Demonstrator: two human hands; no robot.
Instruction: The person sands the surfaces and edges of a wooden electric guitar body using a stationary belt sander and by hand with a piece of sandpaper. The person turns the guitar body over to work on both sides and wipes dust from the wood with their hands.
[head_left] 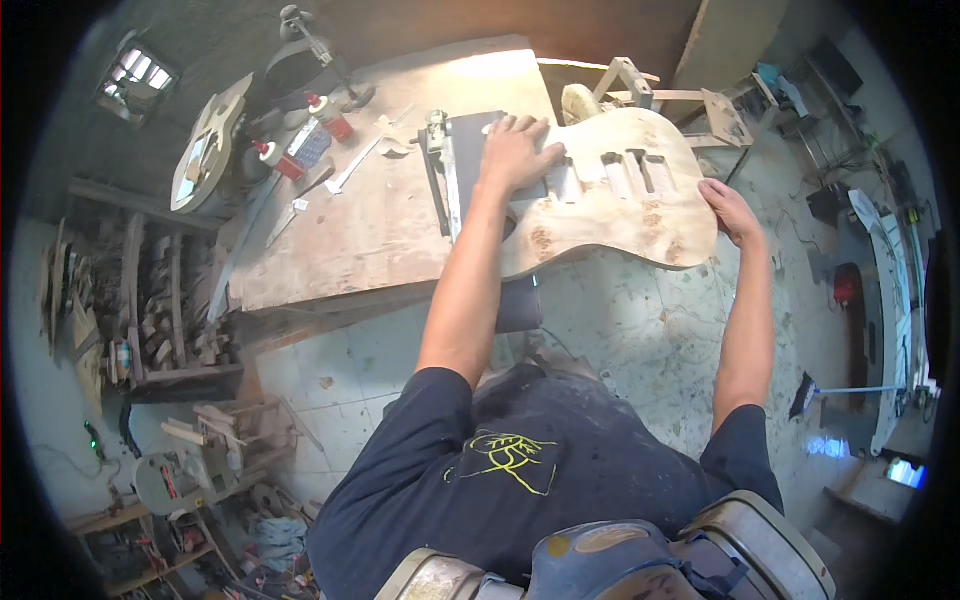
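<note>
Guitar body [610, 195] (bare wood, unfinished) overhangs our table [370, 220]; our left hand [515, 150] presses flat, fingers spread, pinning it down; our right hand [730, 210] cups its outer edge, steadying it.

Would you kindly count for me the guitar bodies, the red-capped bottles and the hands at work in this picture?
Guitar bodies: 2, one under the hands, one leaning at the bench's far left.
Red-capped bottles: 2.
Hands: 2, left hand flat on the body, right hand at its edge.
Total: 6
</note>
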